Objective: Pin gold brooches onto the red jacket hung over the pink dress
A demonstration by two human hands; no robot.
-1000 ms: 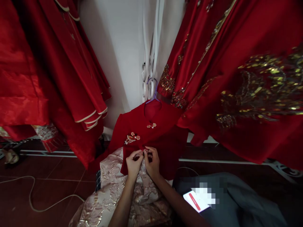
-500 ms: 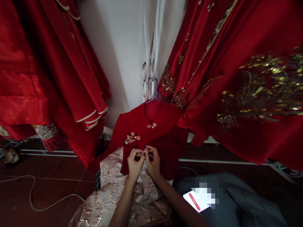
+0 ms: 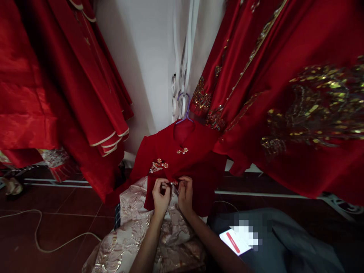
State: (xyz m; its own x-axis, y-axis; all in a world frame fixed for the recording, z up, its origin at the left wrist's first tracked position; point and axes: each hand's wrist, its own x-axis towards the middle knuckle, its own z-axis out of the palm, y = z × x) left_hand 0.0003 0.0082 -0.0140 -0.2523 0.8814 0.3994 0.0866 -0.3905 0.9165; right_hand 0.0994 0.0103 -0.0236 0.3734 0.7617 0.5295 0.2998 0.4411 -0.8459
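A small dark red garment (image 3: 196, 159) hangs on a purple hanger (image 3: 185, 110) against a white ornate rail. It bears two beaded gold clasps, one (image 3: 159, 165) at the left chest and one (image 3: 182, 151) near the collar. My left hand (image 3: 160, 195) and my right hand (image 3: 185, 193) are side by side at the garment's front edge. Both pinch the fabric around a third small beaded clasp (image 3: 174, 183) between them. A pale pink brocade skirt (image 3: 133, 231) lies under my forearms.
Long red gowns (image 3: 65, 87) hang at the left. A red gown with gold sequin embroidery (image 3: 298, 98) hangs at the right. A white cable (image 3: 36, 235) trails over the dark red tiled floor. A phone with a lit screen (image 3: 234, 241) lies on grey cloth at lower right.
My hands have moved slightly apart at the clasp, with the right hand shifting a little to the right. The view has barely shifted.
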